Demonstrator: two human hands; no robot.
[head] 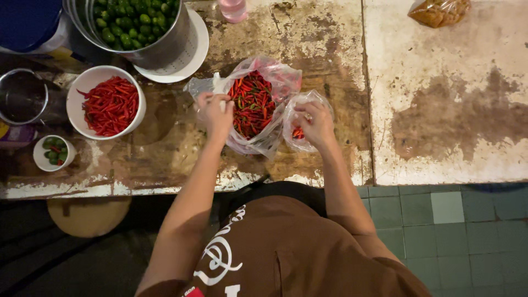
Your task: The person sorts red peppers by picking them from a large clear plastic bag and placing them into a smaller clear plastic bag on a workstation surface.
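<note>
A large clear plastic bag [278, 77] full of red and green chillies [252, 104] lies open on the worn table [440, 110]. My left hand [216, 114] grips the bag's left rim. My right hand [314, 124] holds a small clear plastic bag [297, 113] just right of the large one; a few red chillies show inside it under my fingers.
A white bowl [91, 77] of red chillies stands at the left, with a small white cup [41, 159] of green limes below it. A steel pot [159, 49] of limes sits on a white plate at the top. A brown-filled bag [440, 11] lies top right. Green tiled floor lower right.
</note>
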